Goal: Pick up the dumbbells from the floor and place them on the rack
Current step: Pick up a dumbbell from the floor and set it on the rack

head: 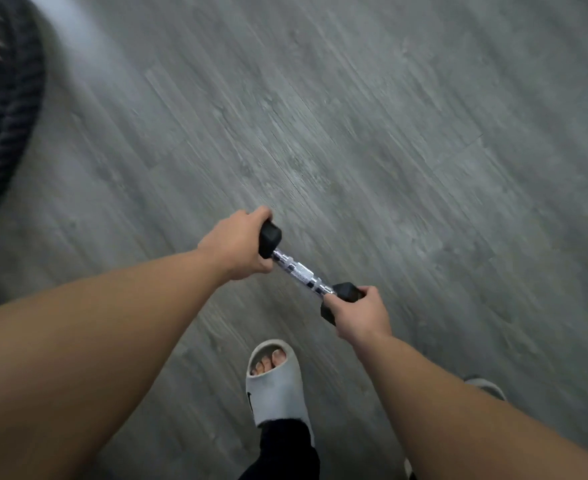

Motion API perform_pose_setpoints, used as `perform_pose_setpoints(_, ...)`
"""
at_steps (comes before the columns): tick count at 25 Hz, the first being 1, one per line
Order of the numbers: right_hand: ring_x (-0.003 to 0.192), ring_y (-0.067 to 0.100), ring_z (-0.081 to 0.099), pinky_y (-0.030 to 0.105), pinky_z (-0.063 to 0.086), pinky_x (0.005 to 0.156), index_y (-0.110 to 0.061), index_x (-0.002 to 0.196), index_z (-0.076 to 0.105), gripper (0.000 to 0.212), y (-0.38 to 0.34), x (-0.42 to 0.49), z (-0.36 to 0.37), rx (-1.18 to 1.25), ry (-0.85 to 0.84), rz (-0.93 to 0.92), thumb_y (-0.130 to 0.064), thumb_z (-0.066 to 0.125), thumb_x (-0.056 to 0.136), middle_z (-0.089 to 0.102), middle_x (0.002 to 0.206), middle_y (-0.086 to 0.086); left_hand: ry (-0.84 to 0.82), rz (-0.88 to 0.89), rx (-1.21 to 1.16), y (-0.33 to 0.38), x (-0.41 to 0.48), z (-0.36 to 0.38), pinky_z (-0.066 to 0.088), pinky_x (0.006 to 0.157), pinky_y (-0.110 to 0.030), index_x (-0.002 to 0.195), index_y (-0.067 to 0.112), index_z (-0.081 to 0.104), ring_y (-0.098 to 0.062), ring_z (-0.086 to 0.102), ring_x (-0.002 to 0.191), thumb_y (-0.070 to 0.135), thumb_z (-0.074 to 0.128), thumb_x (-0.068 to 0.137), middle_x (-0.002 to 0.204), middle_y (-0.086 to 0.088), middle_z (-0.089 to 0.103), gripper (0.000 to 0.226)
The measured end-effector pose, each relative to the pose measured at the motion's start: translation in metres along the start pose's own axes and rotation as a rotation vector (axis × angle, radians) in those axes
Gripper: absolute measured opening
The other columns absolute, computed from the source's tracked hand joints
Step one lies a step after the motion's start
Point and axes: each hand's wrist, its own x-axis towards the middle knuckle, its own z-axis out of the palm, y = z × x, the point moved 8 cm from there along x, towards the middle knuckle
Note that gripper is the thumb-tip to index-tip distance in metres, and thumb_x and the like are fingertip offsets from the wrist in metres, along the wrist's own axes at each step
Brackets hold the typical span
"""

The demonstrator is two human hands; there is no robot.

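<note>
one dumbbell (296,271) is hanging above the grey plank floor (389,133), the left hand (237,245) and right hand (360,315) each clamping one black end. two pale slides are showing (one (275,386) fully), a dark coiled rope (5,116) lying far left.

A home or small gym floor

Grey wood-look plank flooring (354,116), a thick coiled black rope (5,126) at the left edge, a hex dumbbell (294,271), and slide sandals (275,386) suggest it.
</note>
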Motion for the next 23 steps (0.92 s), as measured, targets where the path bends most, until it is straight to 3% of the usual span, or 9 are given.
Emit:
perform_pose_setpoints(4, 0.071, 0.016, 0.063, 0.027, 0.045, 0.052, -0.021, 0.121, 0.056, 0.053, -0.117, -0.098, -0.038, -0.225, -0.049, -0.227, -0.038, 0.080, 0.077, 0.066, 0.092, -0.002, 0.207, -0.146, -0.095, -0.019, -0.089, -0.120, 0.052, 0.066, -0.038, 0.101, 0.031, 0.048, -0.032, 0.061, 0.080, 0.045, 0.079, 0.058, 0.091, -0.003, 0.059, 0.055)
perform_pose_setpoints(6, 0.071, 0.014, 0.061, 0.026, 0.041, 0.050, -0.020, 0.126, 0.056, 0.056, -0.185, -0.172, -0.057, -0.340, -0.086, -0.366, -0.038, 0.080, 0.078, 0.068, 0.102, 0.002, 0.317, -0.229, -0.161, -0.024, -0.152, -0.189, 0.051, 0.065, -0.038, 0.102, 0.027, 0.049, -0.033, 0.059, 0.079, 0.045, 0.079, 0.060, 0.089, -0.003, 0.060, 0.054)
perform_pose_setpoints(10, 0.060, 0.001, 0.054, 0.024, 0.042, 0.050, -0.020, 0.117, 0.056, 0.046, -0.296, -0.334, -0.099, -0.517, -0.114, -0.628, -0.034, 0.081, 0.082, 0.058, 0.080, -0.010, 0.478, -0.363, -0.287, -0.016, -0.281, -0.300, 0.055, 0.066, -0.040, 0.102, 0.027, 0.049, -0.035, 0.064, 0.081, 0.056, 0.070, 0.055, 0.089, -0.003, 0.066, 0.058)
perform_pose_setpoints(12, 0.059, 0.004, 0.057, 0.024, 0.042, 0.048, -0.015, 0.115, 0.058, 0.044, -0.330, -0.422, -0.118, -0.596, -0.136, -0.757, -0.032, 0.080, 0.081, 0.061, 0.080, -0.008, 0.571, -0.430, -0.358, -0.005, -0.360, -0.348, 0.053, 0.067, -0.037, 0.105, 0.028, 0.051, -0.034, 0.065, 0.082, 0.054, 0.073, 0.057, 0.090, -0.003, 0.067, 0.058)
perform_pose_setpoints(14, 0.055, 0.008, 0.060, 0.025, 0.045, 0.050, -0.014, 0.112, 0.059, 0.041, -0.349, -0.503, -0.133, -0.670, -0.162, -0.878, -0.031, 0.077, 0.079, 0.071, 0.080, -0.003, 0.669, -0.500, -0.408, 0.011, -0.441, -0.384, 0.052, 0.068, -0.036, 0.105, 0.029, 0.052, -0.031, 0.064, 0.084, 0.052, 0.077, 0.061, 0.090, -0.001, 0.066, 0.056)
perform_pose_setpoints(18, 0.052, 0.012, 0.060, 0.026, 0.048, 0.049, -0.015, 0.105, 0.060, 0.040, -0.347, -0.642, -0.147, -0.852, -0.235, -1.110, -0.038, 0.078, 0.078, 0.066, 0.085, -0.001, 0.844, -0.635, -0.435, 0.037, -0.598, -0.411, 0.055, 0.074, -0.038, 0.110, 0.032, 0.052, -0.028, 0.064, 0.087, 0.059, 0.072, 0.059, 0.094, 0.000, 0.067, 0.061)
perform_pose_setpoints(21, 0.060, 0.018, 0.066, 0.035, 0.062, 0.063, -0.015, 0.102, 0.061, 0.045, -0.309, -0.718, -0.136, -0.972, -0.287, -1.258, -0.046, 0.078, 0.075, 0.066, 0.083, -0.002, 0.914, -0.760, -0.456, 0.051, -0.704, -0.392, 0.052, 0.070, -0.036, 0.112, 0.031, 0.052, -0.028, 0.064, 0.084, 0.054, 0.074, 0.063, 0.094, 0.000, 0.067, 0.059)
perform_pose_setpoints(23, 0.061, 0.020, 0.068, 0.037, 0.065, 0.065, -0.014, 0.102, 0.061, 0.048, -0.260, -0.768, -0.120, -1.023, -0.369, -1.340, -0.048, 0.078, 0.073, 0.066, 0.082, -0.002, 0.955, -0.874, -0.476, 0.057, -0.784, -0.361, 0.050, 0.069, -0.035, 0.114, 0.031, 0.052, -0.027, 0.063, 0.085, 0.053, 0.076, 0.066, 0.095, 0.001, 0.065, 0.059)
